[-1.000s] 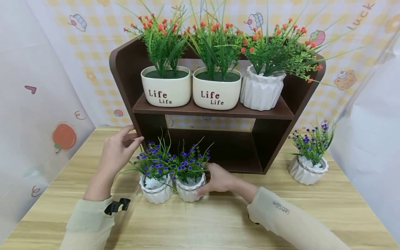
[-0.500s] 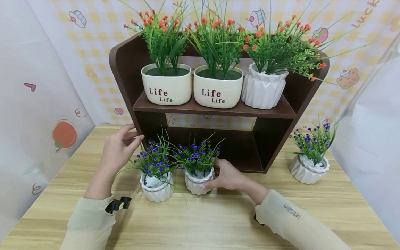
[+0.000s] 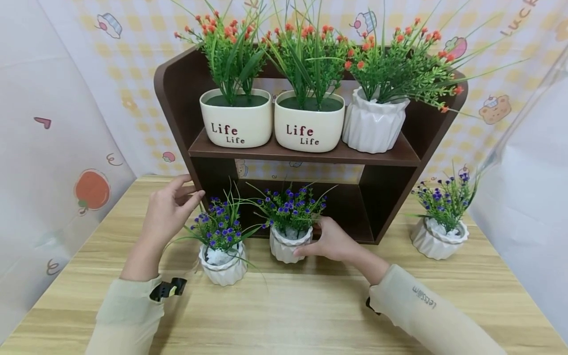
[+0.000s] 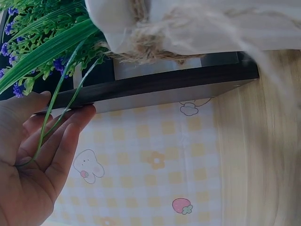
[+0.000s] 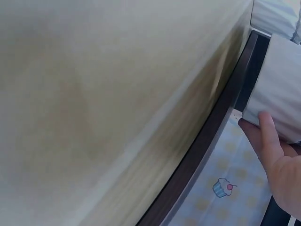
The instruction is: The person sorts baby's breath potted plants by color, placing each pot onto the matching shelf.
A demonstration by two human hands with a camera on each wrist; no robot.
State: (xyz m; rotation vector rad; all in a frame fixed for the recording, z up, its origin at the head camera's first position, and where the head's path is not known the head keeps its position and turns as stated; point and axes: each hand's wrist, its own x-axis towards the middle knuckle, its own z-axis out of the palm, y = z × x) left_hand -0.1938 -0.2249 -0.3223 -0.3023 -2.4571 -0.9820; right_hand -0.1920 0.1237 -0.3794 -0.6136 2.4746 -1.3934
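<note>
My right hand (image 3: pixel 334 240) grips a ribbed white flowerpot (image 3: pixel 284 249) with purple flowers, thumb at its front, by the front edge of the lower shelf. The right wrist view shows the same pot (image 5: pixel 280 84) from close by. My left hand (image 3: pixel 166 212) holds the left side panel of the dark brown shelf (image 3: pixel 386 158). In the left wrist view, thumb and fingers (image 4: pixel 87 115) lie on either side of that panel (image 4: pixel 164 84), and grass blades cross the palm. A second purple-flowered white pot (image 3: pixel 224 270) stands on the table beside the left forearm.
On the upper shelf stand two cream "Life" pots (image 3: pixel 235 123) (image 3: pixel 309 125) and a ribbed white pot (image 3: pixel 374 125), all with orange flowers. Another purple-flowered pot (image 3: pixel 439 241) is on the wooden table (image 3: pixel 284 315), right of the shelf. A patterned cloth (image 3: pixel 133 64) hangs behind.
My right hand has carried its pot right and back, away from the neighbouring pot, toward the lower shelf. The left hand has kept its place on the side panel.
</note>
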